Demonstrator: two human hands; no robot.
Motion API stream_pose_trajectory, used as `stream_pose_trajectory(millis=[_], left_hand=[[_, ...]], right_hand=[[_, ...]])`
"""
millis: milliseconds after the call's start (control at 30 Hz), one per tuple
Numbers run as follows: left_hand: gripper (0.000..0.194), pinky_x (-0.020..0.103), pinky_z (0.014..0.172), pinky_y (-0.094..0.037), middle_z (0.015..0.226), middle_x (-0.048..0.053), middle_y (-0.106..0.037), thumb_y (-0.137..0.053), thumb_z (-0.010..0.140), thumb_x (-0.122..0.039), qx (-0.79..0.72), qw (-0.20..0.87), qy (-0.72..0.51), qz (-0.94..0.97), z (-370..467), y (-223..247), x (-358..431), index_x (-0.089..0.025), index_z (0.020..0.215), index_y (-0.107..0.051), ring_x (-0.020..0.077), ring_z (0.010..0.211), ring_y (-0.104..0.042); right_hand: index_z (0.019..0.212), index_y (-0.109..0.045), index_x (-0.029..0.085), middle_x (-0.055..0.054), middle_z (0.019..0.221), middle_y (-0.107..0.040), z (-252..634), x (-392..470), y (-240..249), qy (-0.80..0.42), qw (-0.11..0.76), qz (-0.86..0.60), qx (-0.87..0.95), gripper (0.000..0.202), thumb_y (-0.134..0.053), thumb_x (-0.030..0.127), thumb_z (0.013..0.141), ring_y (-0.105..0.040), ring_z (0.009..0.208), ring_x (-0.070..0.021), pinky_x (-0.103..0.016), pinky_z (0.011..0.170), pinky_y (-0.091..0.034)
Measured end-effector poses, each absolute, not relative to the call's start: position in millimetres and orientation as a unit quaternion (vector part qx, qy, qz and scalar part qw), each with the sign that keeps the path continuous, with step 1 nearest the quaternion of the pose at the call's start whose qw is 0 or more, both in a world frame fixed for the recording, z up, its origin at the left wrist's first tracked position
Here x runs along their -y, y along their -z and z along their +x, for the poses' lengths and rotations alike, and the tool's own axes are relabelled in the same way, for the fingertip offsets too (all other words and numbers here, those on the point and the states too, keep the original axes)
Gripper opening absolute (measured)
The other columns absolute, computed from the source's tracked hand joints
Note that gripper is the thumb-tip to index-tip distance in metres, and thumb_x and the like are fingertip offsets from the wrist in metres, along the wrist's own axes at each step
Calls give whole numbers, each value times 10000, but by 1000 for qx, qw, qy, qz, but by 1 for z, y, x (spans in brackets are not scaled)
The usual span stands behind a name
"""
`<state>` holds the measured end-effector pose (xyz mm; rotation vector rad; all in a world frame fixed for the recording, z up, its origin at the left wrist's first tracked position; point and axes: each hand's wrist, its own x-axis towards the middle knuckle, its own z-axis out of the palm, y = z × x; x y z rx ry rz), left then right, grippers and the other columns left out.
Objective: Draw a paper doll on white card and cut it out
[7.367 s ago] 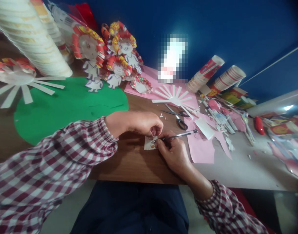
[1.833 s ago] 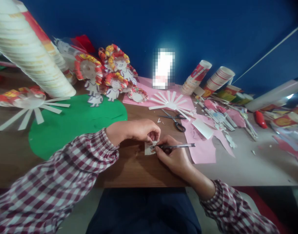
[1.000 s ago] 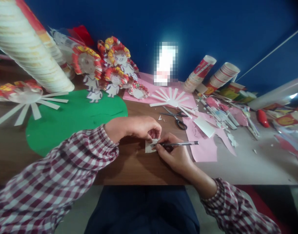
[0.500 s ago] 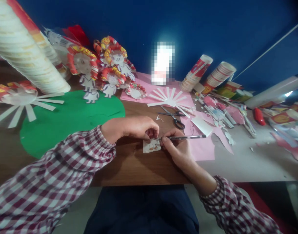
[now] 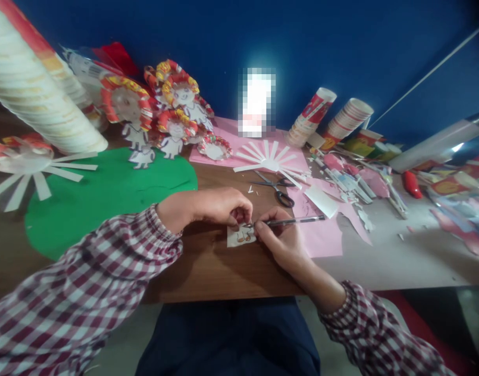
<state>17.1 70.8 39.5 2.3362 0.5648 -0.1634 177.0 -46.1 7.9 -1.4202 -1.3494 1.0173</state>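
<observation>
A small white piece of paper (image 5: 233, 240) with a drawing in dark outline and brown patches lies on the wooden table. My right hand (image 5: 281, 237) grips a slim dark pen (image 5: 298, 221), its tip low over the upper part of the drawing. Curled fingers of my left hand (image 5: 223, 205) hold the paper at its top edge; some of those fingertips are hidden. Just beyond my right hand rest black-handled scissors (image 5: 283, 198) with their blades apart. A cut paper cup (image 5: 271, 162), fanned into white strips, lies flat behind them.
On the left are a green sheet (image 5: 86, 193), another fanned cup (image 5: 31, 164) and tall stacked cups (image 5: 43, 89). Paper figures with red-yellow rings (image 5: 133, 112) stand at the back. Pink paper (image 5: 321, 240), cup stacks (image 5: 347, 120) and scraps are to the right.
The whole view has shifted slightly, so things appear a little further left. My right hand and the pen have moved only slightly over the paper; my left hand keeps its hold.
</observation>
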Motion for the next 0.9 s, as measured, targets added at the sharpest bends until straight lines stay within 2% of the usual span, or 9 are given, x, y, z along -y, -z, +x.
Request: stream_pose_trajectory(millis=[467, 667, 900], left_hand=[[304, 181, 607, -385, 849, -16, -677, -581, 703, -61, -198, 367, 51, 908, 16, -34, -74, -201, 961, -657, 92, 707, -579], [280, 175, 595, -379, 823, -13, -672, -596, 705, -53, -196, 365, 47, 909, 17, -36, -72, -188, 942, -659, 88, 697, -581], [221, 175, 604, -381, 805, -9, -668, -611, 722, -55, -199, 382, 49, 901, 17, -37, -71, -173, 901, -663, 88, 705, -581]], right_hand=[[722, -522, 187, 25, 597, -550, 176, 47, -13, -396, 437, -580, 561, 126, -594, 262, 792, -484, 527, -91, -206, 485, -380], [737, -528, 190, 19, 620, -567, 175, 47, -12, -389, 431, -575, 577, 115, -594, 263, 796, -506, 536, -99, -212, 496, -398], [821, -568, 189, -15, 668, -643, 174, 51, -4, -383, 375, -564, 628, 102, -614, 279, 805, -590, 570, -135, -235, 521, -433]])
